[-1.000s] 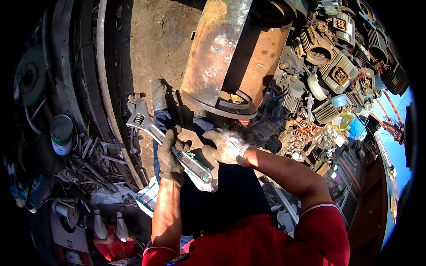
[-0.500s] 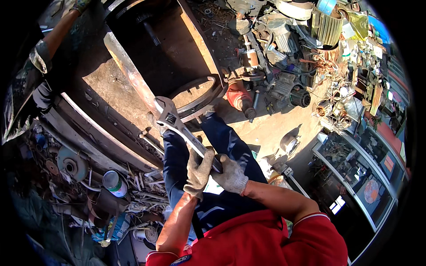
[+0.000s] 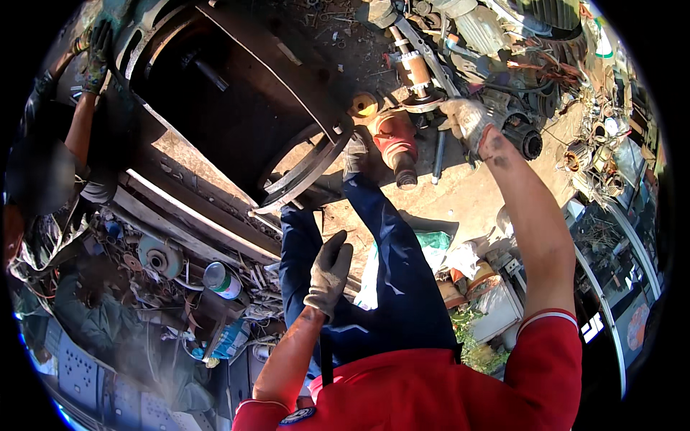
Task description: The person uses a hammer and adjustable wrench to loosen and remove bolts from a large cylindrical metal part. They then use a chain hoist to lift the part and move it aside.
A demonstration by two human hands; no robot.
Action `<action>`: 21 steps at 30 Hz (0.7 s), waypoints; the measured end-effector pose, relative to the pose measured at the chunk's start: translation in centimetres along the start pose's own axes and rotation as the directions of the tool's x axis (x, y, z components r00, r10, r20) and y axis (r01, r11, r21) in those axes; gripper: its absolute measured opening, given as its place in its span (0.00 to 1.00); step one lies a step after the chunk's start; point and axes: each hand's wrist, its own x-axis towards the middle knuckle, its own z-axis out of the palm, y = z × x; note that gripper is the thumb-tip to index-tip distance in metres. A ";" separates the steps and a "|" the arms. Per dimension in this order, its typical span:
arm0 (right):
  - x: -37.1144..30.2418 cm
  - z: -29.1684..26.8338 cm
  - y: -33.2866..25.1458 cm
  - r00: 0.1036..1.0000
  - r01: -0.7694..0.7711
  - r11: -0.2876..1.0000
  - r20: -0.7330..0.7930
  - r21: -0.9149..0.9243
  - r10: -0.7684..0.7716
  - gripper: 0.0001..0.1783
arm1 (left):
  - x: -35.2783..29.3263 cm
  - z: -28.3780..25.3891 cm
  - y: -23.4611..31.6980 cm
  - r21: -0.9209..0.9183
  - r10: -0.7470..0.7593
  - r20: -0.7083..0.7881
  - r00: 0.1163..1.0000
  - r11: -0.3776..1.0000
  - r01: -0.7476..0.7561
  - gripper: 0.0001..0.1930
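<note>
My left hand (image 3: pixel 329 276), in a grey work glove, is raised over my lap with its fingers stretched upward and nothing in it. My right arm reaches far out to the right. At its end my gloved right hand (image 3: pixel 467 122) has bent fingers; what they hold, if anything, is hidden. Just below those fingers lies a grey metal rod (image 3: pixel 438 156), and I cannot tell whether they touch it. Beside the hand are a motor rotor (image 3: pixel 414 70) with a copper-coloured body and a red, tapered metal part (image 3: pixel 395 144). The adjustable wrench is not visible.
Before my legs stands a large rusty metal frame (image 3: pixel 277 68) with a curved end ring. At the far left, another person's gloved hands (image 3: pixel 93 57) are by its edge. Scrap motors and wire (image 3: pixel 582 144) crowd the right. A paint can (image 3: pixel 221 280) stands left among loose scrap.
The adjustable wrench that both hands held has gone from sight. My right hand has swung up and right toward the rotor; my left hand has uncurled. The view has shifted.
</note>
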 end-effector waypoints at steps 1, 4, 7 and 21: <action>1.3 -1.1 -0.9 1.000 -0.004 1.000 -0.007 -0.005 0.004 0.13 | 0.5 0.2 -0.5 0.000 -0.027 0.007 1.000 1.000 0.027 0.23; 5.2 -6.2 3.3 0.982 0.108 0.874 -0.084 -0.474 -0.167 0.15 | 0.8 2.1 -0.6 -0.073 -0.045 0.003 0.999 0.996 0.045 0.24; 1.9 -3.7 6.7 0.848 -0.172 0.435 -0.358 -0.884 -0.391 0.28 | 1.3 3.7 -2.5 0.004 -0.114 -0.010 0.993 0.993 0.114 0.24; -15.2 2.4 28.8 0.985 0.143 0.781 0.010 -0.608 -0.173 0.23 | 1.2 1.3 -1.2 0.308 -0.150 0.019 0.988 0.942 0.137 0.29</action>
